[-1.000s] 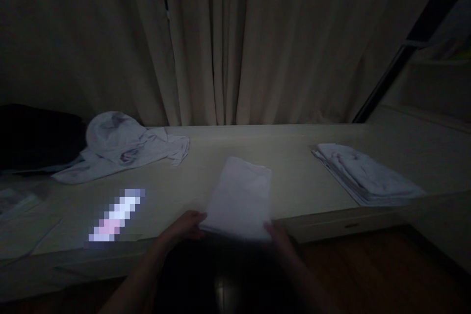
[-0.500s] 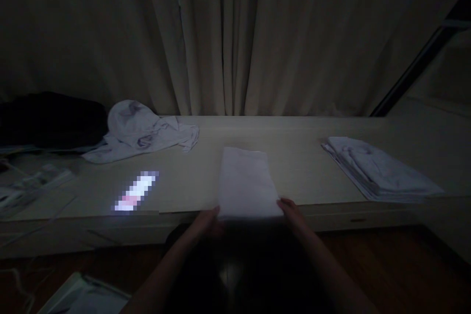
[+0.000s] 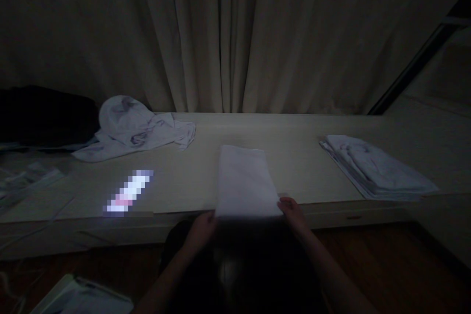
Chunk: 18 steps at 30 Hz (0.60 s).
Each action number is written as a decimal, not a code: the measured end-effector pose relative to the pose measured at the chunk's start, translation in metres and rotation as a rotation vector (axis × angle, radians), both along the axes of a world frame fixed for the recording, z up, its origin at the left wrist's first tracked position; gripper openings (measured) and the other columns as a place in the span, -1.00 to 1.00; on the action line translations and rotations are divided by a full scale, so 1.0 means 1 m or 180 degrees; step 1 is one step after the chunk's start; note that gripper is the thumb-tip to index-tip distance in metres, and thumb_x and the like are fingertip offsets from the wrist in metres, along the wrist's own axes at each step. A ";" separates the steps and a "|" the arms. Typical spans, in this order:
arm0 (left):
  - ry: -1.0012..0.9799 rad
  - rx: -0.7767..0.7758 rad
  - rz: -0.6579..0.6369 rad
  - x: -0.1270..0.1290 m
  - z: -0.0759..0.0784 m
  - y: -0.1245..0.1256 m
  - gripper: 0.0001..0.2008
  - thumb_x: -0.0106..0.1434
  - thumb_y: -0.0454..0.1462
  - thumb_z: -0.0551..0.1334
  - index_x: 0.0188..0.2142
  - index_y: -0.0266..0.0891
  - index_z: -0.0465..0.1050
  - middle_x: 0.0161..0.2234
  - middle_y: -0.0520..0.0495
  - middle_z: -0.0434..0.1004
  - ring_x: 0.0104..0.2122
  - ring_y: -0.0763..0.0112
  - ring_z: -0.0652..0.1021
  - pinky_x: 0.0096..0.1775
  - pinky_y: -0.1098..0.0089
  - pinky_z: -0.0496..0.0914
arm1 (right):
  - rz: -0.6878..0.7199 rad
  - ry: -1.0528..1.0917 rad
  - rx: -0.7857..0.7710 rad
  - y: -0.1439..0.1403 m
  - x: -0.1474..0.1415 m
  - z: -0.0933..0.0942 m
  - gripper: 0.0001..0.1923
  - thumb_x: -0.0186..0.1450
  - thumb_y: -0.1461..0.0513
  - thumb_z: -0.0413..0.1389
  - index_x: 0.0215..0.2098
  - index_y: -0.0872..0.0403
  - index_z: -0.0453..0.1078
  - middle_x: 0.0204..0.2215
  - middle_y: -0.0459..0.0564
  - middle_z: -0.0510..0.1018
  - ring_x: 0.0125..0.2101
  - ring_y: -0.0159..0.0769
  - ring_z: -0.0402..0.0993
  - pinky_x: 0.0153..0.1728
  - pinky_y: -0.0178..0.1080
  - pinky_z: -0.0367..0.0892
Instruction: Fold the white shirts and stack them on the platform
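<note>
A folded white cloth (image 3: 246, 181) lies flat on the long pale platform (image 3: 301, 167), its near edge at the platform's front rim. My left hand (image 3: 201, 228) holds the cloth's near left corner. Its near right corner is held by my right hand (image 3: 293, 213). The room is very dim, so the fingers show only as dark shapes.
A crumpled pale garment (image 3: 134, 127) lies at the back left beside a dark heap (image 3: 44, 115). A stack of folded white cloths (image 3: 377, 169) sits at the right. Curtains (image 3: 228, 34) hang behind. Papers (image 3: 25, 179) lie far left; wooden floor below.
The cloth, which was angled a second ago, now lies square to the platform's front edge. Both hands stay at its near corners. The view shifted slightly.
</note>
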<state>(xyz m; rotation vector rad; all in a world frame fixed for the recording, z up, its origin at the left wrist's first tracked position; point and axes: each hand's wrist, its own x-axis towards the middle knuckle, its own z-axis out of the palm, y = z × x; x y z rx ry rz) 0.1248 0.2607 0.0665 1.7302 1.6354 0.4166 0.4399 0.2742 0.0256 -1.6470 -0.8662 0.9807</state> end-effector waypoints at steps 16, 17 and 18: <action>0.1323 0.0314 -0.0028 0.014 0.015 -0.009 -0.56 0.27 -0.21 -0.17 -0.29 -0.30 0.46 -0.26 -0.31 0.56 -0.26 0.16 0.55 -0.19 0.20 0.35 | -0.0326 -0.0103 0.0179 0.005 0.003 -0.003 -0.77 -0.13 0.13 0.17 -0.51 0.04 0.30 -0.60 -0.13 0.47 -0.53 -0.31 0.39 -0.50 -0.30 0.24; 0.1243 0.0318 -0.0048 0.017 0.018 -0.011 -0.57 0.28 -0.21 -0.17 -0.27 -0.28 0.46 -0.25 -0.27 0.56 -0.26 0.21 0.55 -0.18 0.23 0.35 | -0.0354 -0.0067 0.0172 0.006 0.006 -0.001 -0.77 -0.14 0.14 0.17 -0.51 0.04 0.30 -0.60 -0.13 0.47 -0.53 -0.31 0.38 -0.51 -0.31 0.23; 0.1060 0.0301 -0.0035 0.020 0.019 -0.012 -0.58 0.28 -0.20 -0.15 -0.27 -0.25 0.46 -0.24 -0.24 0.57 -0.25 0.24 0.55 -0.17 0.26 0.35 | -0.0375 -0.0028 0.0157 0.006 0.009 0.000 -0.76 -0.14 0.14 0.17 -0.51 0.04 0.31 -0.61 -0.13 0.46 -0.54 -0.32 0.37 -0.52 -0.31 0.23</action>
